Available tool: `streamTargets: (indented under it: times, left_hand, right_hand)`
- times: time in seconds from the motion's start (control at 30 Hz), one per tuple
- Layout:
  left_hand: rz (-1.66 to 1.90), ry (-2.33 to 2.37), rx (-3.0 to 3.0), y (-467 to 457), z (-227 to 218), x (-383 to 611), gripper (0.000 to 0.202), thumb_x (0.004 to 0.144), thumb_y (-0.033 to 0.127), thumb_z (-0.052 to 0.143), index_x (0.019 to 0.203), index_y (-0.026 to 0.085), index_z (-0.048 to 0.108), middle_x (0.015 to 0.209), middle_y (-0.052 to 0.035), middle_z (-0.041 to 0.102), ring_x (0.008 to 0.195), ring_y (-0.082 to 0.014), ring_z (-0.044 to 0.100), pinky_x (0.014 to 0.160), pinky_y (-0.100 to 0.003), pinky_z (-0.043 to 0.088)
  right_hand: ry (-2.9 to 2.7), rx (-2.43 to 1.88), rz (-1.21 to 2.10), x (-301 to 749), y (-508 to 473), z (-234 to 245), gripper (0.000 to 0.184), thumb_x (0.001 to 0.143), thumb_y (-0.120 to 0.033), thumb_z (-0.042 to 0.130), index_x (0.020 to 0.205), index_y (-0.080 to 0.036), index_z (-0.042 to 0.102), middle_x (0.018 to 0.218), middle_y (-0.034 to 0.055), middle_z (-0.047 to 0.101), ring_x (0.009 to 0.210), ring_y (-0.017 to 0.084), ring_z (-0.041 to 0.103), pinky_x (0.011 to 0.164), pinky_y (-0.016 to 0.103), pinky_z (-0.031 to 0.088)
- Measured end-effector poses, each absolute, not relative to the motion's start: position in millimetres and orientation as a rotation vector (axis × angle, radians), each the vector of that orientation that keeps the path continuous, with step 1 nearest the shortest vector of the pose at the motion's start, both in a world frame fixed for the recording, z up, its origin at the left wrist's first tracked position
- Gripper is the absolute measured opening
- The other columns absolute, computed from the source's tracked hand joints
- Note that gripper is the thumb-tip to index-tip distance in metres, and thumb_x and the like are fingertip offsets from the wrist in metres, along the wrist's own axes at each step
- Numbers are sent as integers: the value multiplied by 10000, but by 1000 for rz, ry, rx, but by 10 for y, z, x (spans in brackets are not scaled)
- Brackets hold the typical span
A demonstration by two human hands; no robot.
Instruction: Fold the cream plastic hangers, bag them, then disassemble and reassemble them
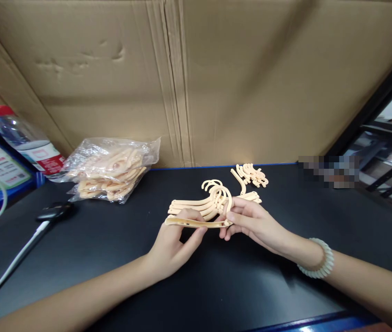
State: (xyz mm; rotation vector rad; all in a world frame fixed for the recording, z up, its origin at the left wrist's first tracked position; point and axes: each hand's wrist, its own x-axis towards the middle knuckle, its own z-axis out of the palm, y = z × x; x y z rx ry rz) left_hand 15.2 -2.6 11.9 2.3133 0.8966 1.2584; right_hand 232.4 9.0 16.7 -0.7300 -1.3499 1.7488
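Observation:
My left hand (178,244) grips a long cream plastic hanger arm (196,224) between thumb and fingers, holding it roughly level. My right hand (251,221) is closed at the arm's right end, its thumb and fingers pinching a curved hanger hook (228,196) where it meets the arm. Whether hook and arm are joined is hard to see behind the fingers. Just beyond lie several hangers (191,203) with hooks, side by side on the black table (140,286); my hands partly cover them. Farther right are a loose hanger arm (240,182) and a small pile of hooks (251,174).
A clear plastic bag (109,168) full of cream pieces lies at the back left, beside a red-capped bottle (33,143). A white cable (12,267) runs to a black device (56,211). Cardboard (251,83) walls the back; a shelf rack (386,152) stands right.

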Motion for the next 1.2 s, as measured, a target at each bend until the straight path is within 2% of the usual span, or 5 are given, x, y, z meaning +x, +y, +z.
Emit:
streamTargets:
  times: [0.3, 0.77, 0.93, 1.07, 1.2]
  left_hand:
    - [1234, 870, 2336, -19, 93, 142, 109, 891, 115, 537, 939, 212, 528, 825, -12, 624, 753, -164, 609, 714, -288, 480]
    - [1230, 846, 2313, -35, 92, 150, 87, 894, 134, 537, 927, 201, 582, 861, -37, 650, 806, -189, 630, 761, -318, 489]
    - [1192, 901, 2097, -52, 98, 191, 71, 918, 190, 509, 880, 199, 568, 837, -43, 625, 766, -188, 638, 701, -309, 514]
    - [1191, 924, 1860, -63, 82, 235, 80, 932, 246, 511, 865, 207, 531, 810, -15, 588, 684, -155, 627, 644, -282, 531]
    - [1141, 924, 1644, -95, 41, 331, 85, 915, 291, 554, 926, 208, 537, 864, -14, 588, 714, -145, 612, 644, -277, 558]
  right_hand:
    - [-1414, -733, 1620, 2300, 58, 146, 253, 839, -375, 688, 818, -173, 536, 730, -5, 636, 669, 130, 677, 653, 282, 557]
    - [-1462, -774, 1490, 2245, 23, 110, 298, 825, -417, 689, 770, -184, 512, 663, -18, 619, 578, 116, 646, 565, 257, 535]
    - [-1445, -772, 1509, 2221, 26, 61, 306, 815, -435, 692, 784, -192, 509, 692, -10, 618, 601, 118, 626, 586, 269, 530]
    - [-1453, -779, 1438, 2202, 30, 57, 327, 787, -450, 707, 734, -194, 509, 791, 8, 584, 632, 111, 558, 533, 243, 475]
    - [-1477, -814, 1357, 2192, 37, 69, 339, 774, -439, 717, 687, -191, 505, 771, 1, 536, 605, 98, 472, 476, 219, 381]
